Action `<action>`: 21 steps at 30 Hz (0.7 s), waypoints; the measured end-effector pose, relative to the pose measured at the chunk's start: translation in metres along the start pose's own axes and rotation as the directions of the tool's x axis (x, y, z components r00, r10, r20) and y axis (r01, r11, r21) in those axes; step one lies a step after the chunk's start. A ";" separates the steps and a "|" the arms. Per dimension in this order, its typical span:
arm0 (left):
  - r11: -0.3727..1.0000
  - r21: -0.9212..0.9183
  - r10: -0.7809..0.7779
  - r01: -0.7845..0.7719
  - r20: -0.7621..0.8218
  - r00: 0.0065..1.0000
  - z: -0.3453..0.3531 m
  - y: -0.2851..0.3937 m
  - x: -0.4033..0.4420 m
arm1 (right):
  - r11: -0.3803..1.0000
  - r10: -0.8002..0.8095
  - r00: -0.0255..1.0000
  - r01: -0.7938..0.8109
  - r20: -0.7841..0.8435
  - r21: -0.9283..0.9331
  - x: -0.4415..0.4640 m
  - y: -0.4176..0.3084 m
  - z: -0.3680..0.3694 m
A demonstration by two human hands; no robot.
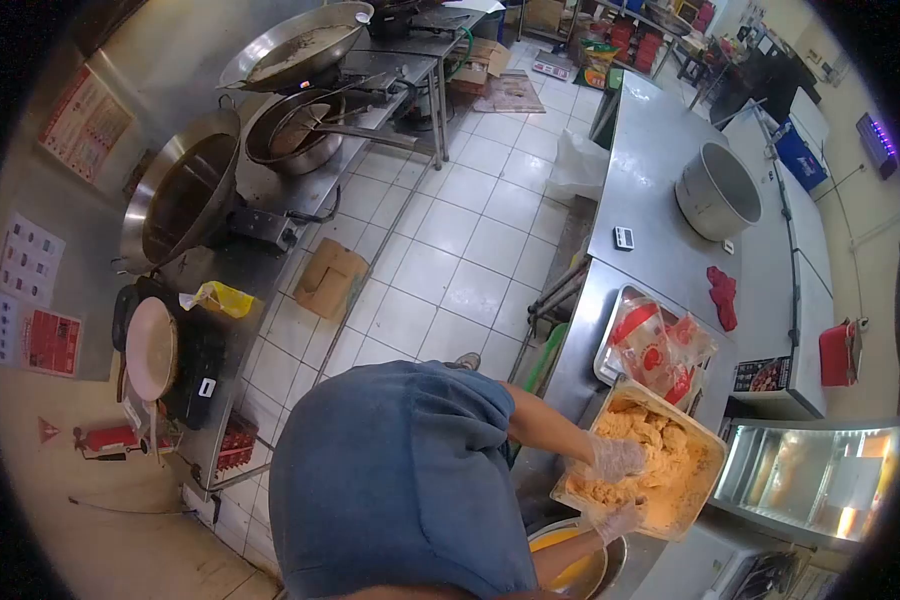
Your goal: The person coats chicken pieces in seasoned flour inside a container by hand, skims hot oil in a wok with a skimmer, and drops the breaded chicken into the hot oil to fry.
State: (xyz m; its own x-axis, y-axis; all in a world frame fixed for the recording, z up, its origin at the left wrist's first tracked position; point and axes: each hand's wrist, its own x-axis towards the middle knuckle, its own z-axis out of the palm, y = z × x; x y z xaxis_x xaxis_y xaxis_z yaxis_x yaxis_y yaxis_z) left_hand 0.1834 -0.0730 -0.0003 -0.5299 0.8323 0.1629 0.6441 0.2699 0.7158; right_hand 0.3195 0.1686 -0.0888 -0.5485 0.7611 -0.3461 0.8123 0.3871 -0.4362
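Left hand (pixel 618 458) and right hand (pixel 615 520), grips unclear, touch floury pieces (pixel 660 432) near the tray's (pixel 710 462) near edge, where rough tossing might spill them.

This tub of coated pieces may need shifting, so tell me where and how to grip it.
Probably grip the tub by its exposed rim on the near and far sides, coming from above: it is open-topped with straight walls, and the red-and-white plastic bag crowds the side to the person's left.
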 end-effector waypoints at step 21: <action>0.447 -0.852 -0.136 0.272 0.236 0.962 -0.220 -0.137 -0.121 | 0.840 -0.360 0.933 0.338 -0.030 0.425 -0.086 -0.316 0.091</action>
State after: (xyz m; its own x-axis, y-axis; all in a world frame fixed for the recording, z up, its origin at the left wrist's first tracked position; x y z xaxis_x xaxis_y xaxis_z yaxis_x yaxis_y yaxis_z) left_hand 0.0377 -0.3170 0.0314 -0.4675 0.8783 -0.1005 -0.3267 -0.0660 0.9428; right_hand 0.0916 -0.0665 0.0034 -0.7978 0.5863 -0.1410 0.4131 0.3611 -0.8360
